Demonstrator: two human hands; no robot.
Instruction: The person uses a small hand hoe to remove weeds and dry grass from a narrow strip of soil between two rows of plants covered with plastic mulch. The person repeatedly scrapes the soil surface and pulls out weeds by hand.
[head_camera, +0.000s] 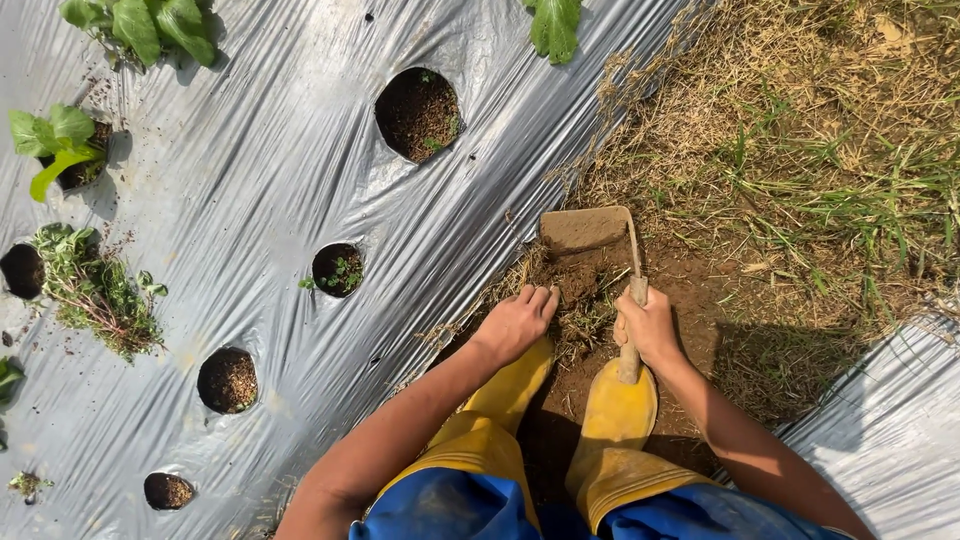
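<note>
Hoe (600, 240) — right hand (648, 325) gripping, left hand (515, 322) on soil.

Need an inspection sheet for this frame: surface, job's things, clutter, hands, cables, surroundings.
Surface: bare brown soil strip between silver plastic mulch sheets, in sunlight.
Job's things: small hand hoe, blade on the soil; dry grass clump by the left hand.
Clutter: pulled weeds lying on the mulch.
Hands: left hand down on the soil and dry grass; right hand gripping the hoe handle.
Cables: nothing seen.
Surroundings: round planting holes in the mulch, some with leafy seedlings; dry and green grass at right; yellow boots below the hands.
</note>
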